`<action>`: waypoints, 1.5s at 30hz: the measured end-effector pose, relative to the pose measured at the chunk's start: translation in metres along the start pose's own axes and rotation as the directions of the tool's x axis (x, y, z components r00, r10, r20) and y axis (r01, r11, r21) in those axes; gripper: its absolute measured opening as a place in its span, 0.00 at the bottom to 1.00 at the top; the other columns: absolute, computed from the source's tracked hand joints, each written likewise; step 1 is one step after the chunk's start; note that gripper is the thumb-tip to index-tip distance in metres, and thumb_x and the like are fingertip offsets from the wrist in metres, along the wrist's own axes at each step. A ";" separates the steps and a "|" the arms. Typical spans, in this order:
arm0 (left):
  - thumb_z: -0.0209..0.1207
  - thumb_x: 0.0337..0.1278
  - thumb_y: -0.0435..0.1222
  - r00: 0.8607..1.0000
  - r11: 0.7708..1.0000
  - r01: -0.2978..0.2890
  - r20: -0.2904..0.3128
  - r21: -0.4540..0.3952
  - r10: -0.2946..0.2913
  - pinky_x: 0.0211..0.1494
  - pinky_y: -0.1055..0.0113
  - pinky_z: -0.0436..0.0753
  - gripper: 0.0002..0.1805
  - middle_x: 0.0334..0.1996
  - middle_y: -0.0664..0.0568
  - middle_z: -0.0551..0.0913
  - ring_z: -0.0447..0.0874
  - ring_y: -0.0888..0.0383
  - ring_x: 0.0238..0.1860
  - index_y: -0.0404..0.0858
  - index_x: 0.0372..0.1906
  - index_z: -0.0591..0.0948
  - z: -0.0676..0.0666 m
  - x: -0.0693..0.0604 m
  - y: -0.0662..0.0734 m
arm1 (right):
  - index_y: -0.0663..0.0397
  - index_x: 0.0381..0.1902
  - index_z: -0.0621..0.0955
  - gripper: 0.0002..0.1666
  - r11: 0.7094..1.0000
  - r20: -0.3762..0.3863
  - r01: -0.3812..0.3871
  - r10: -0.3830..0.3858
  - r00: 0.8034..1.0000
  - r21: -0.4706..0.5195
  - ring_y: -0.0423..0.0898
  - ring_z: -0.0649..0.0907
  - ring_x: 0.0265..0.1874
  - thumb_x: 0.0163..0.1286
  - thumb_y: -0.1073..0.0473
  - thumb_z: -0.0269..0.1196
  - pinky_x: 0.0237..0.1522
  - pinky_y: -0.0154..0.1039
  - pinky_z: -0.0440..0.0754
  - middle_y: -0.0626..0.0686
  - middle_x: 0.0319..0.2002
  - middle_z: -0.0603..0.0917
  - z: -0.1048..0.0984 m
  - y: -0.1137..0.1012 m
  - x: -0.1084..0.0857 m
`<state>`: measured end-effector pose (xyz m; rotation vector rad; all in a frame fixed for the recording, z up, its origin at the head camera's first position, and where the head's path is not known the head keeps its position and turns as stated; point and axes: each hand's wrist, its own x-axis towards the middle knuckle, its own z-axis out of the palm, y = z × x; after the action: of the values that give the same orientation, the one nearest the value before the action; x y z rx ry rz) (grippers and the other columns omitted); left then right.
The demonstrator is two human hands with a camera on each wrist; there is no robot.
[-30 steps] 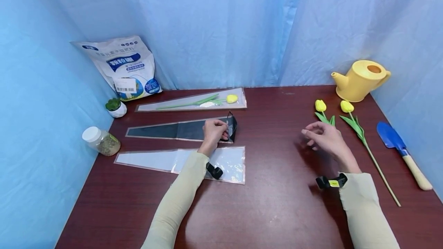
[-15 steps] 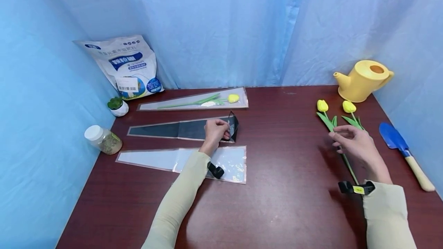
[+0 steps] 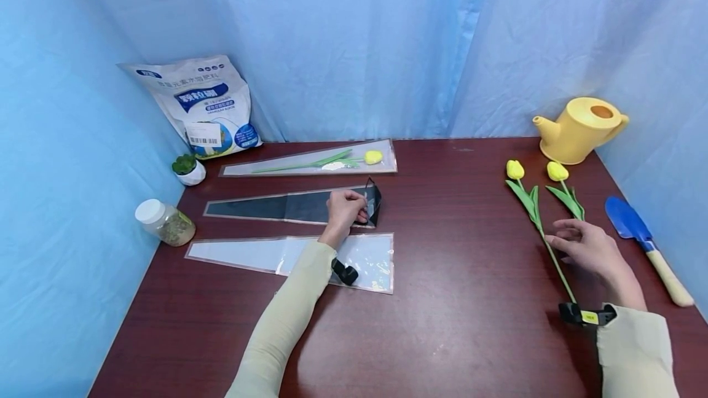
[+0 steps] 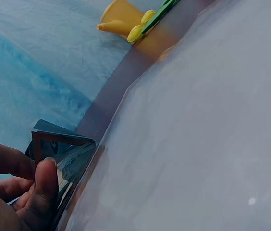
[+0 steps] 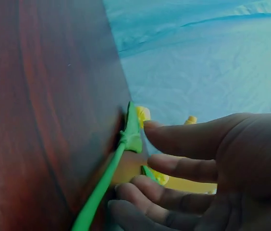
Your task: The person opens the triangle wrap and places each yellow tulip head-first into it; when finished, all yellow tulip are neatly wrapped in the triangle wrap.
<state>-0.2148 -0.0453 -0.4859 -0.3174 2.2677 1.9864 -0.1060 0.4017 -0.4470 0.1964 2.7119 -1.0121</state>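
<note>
The left hand pinches the wide right end of the black sleeve, holding its mouth raised; in the left wrist view thumb and fingers grip the dark film. Over the stem of the left yellow tulip hovers the right hand, its fingers loosely bent with a gap to the thumb. The right wrist view shows the green stem beside the fingertips, not gripped. A second tulip lies to the right, its lower stem hidden by the right hand.
A white sleeve lies nearest, partly under the left forearm; a sleeve with a tulip lies farthest. At left stand a bag, potted plant and jar; at right, a watering can and a blue trowel.
The right hand has moved right and toward the near edge, from left of the tulips to beside the left tulip's stem. The left hand keeps its pinch on the black sleeve.
</note>
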 end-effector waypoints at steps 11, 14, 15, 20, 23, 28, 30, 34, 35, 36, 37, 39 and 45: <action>0.61 0.59 0.27 1.000 1.000 -0.009 0.005 -0.003 0.009 0.18 0.69 0.82 0.06 0.18 0.50 0.83 0.79 0.63 0.11 0.29 0.35 0.87 0.000 0.000 -0.001 | 0.76 0.60 0.71 0.37 0.988 0.072 -0.024 0.036 0.997 -0.153 0.46 0.86 0.25 0.67 0.51 0.68 0.28 0.40 0.86 0.68 0.40 0.81 0.005 0.001 0.000; 0.60 0.59 0.27 1.000 1.000 -0.012 0.010 -0.009 0.012 0.18 0.69 0.82 0.06 0.19 0.50 0.83 0.79 0.63 0.11 0.28 0.35 0.87 0.000 0.001 -0.001 | 0.74 0.59 0.72 0.33 0.988 0.061 -0.026 0.035 0.998 -0.150 0.45 0.85 0.26 0.66 0.56 0.69 0.28 0.41 0.86 0.67 0.39 0.81 0.008 -0.002 0.000; 0.61 0.59 0.27 1.000 1.000 -0.014 0.011 -0.011 0.014 0.18 0.69 0.82 0.06 0.19 0.50 0.84 0.79 0.63 0.11 0.28 0.35 0.87 0.000 0.001 -0.001 | 0.73 0.58 0.72 0.31 0.988 0.056 -0.028 0.037 0.998 -0.154 0.45 0.85 0.26 0.66 0.57 0.69 0.28 0.41 0.86 0.67 0.39 0.81 0.009 -0.002 0.000; 0.61 0.58 0.27 1.000 1.000 -0.014 0.008 -0.007 0.014 0.18 0.69 0.81 0.06 0.19 0.50 0.83 0.79 0.63 0.11 0.28 0.35 0.87 0.000 0.001 0.000 | 0.71 0.55 0.74 0.25 0.984 0.037 -0.019 0.026 0.999 -0.176 0.44 0.82 0.24 0.66 0.61 0.66 0.26 0.40 0.82 0.66 0.38 0.83 0.010 -0.005 0.002; 0.61 0.59 0.26 1.000 1.000 -0.013 0.007 -0.007 0.013 0.18 0.69 0.81 0.06 0.18 0.49 0.83 0.78 0.63 0.11 0.28 0.35 0.87 0.000 0.001 0.001 | 0.72 0.54 0.75 0.23 0.982 0.028 -0.013 0.019 0.999 -0.186 0.44 0.82 0.23 0.66 0.62 0.66 0.25 0.39 0.80 0.67 0.38 0.83 0.010 -0.005 0.002; 0.61 0.58 0.27 1.000 1.000 -0.002 0.002 0.003 0.002 0.18 0.69 0.82 0.06 0.19 0.49 0.84 0.79 0.63 0.11 0.29 0.35 0.87 0.000 0.000 0.001 | 0.74 0.54 0.75 0.23 0.986 0.019 -0.033 0.037 0.999 -0.164 0.45 0.82 0.24 0.66 0.64 0.65 0.23 0.38 0.82 0.68 0.39 0.82 0.009 -0.005 0.002; 0.61 0.58 0.27 1.000 1.000 0.002 0.000 0.007 -0.002 0.18 0.69 0.82 0.06 0.19 0.48 0.84 0.79 0.63 0.11 0.29 0.34 0.87 0.000 0.000 0.000 | 0.74 0.53 0.76 0.22 0.988 0.011 -0.038 0.040 0.999 -0.147 0.44 0.82 0.25 0.66 0.64 0.65 0.23 0.38 0.83 0.69 0.39 0.83 0.009 -0.004 0.002; 0.61 0.58 0.27 1.000 1.000 0.004 -0.003 0.002 -0.004 0.18 0.69 0.82 0.06 0.20 0.47 0.84 0.79 0.63 0.11 0.29 0.34 0.87 0.000 0.000 0.000 | 0.74 0.54 0.76 0.23 0.995 0.002 -0.035 0.035 0.999 -0.095 0.40 0.82 0.25 0.67 0.63 0.65 0.25 0.38 0.85 0.65 0.37 0.85 0.010 -0.003 0.001; 0.61 0.58 0.27 1.000 1.000 0.003 -0.004 0.001 -0.003 0.18 0.69 0.82 0.06 0.20 0.47 0.85 0.79 0.63 0.11 0.29 0.34 0.87 0.000 0.000 0.000 | 0.73 0.55 0.76 0.23 0.996 0.002 -0.032 0.032 0.999 -0.079 0.39 0.82 0.24 0.68 0.63 0.65 0.25 0.38 0.85 0.63 0.37 0.85 0.011 -0.003 0.001; 0.61 0.58 0.27 1.000 1.000 0.002 -0.004 -0.002 -0.002 0.18 0.69 0.82 0.06 0.20 0.47 0.85 0.79 0.63 0.11 0.29 0.34 0.87 0.000 0.000 -0.001 | 0.73 0.56 0.75 0.23 0.998 0.002 -0.028 0.029 1.000 -0.062 0.38 0.82 0.24 0.68 0.63 0.65 0.26 0.38 0.85 0.61 0.37 0.86 0.012 -0.003 0.001; 0.61 0.58 0.27 1.000 1.000 0.002 -0.004 -0.003 -0.002 0.18 0.69 0.82 0.06 0.20 0.47 0.85 0.79 0.63 0.11 0.29 0.35 0.87 0.000 0.000 -0.001 | 0.73 0.56 0.75 0.24 0.999 0.001 -0.025 0.026 1.000 -0.041 0.37 0.82 0.24 0.68 0.63 0.65 0.26 0.37 0.86 0.59 0.37 0.86 0.012 -0.003 0.002; 0.60 0.58 0.27 1.000 1.000 0.001 -0.004 -0.004 -0.001 0.18 0.69 0.82 0.06 0.20 0.47 0.85 0.79 0.63 0.11 0.29 0.35 0.87 0.000 0.000 -0.001 | 0.73 0.58 0.75 0.25 1.000 0.006 -0.019 0.019 1.000 0.009 0.36 0.82 0.24 0.69 0.62 0.65 0.27 0.38 0.87 0.54 0.36 0.86 0.014 -0.004 0.002; 0.61 0.58 0.27 1.000 1.000 -0.003 -0.004 -0.002 0.003 0.17 0.69 0.81 0.06 0.19 0.48 0.84 0.79 0.63 0.11 0.29 0.35 0.87 0.000 0.000 -0.001 | 0.75 0.62 0.71 0.29 0.986 0.038 -0.021 0.015 0.999 0.165 0.35 0.83 0.26 0.71 0.60 0.63 0.30 0.38 0.88 0.36 0.31 0.83 0.014 -0.006 0.003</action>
<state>-0.2143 -0.0449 -0.4870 -0.3190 2.2705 1.9908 -0.1080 0.3876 -0.4545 0.2289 2.5887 -1.2240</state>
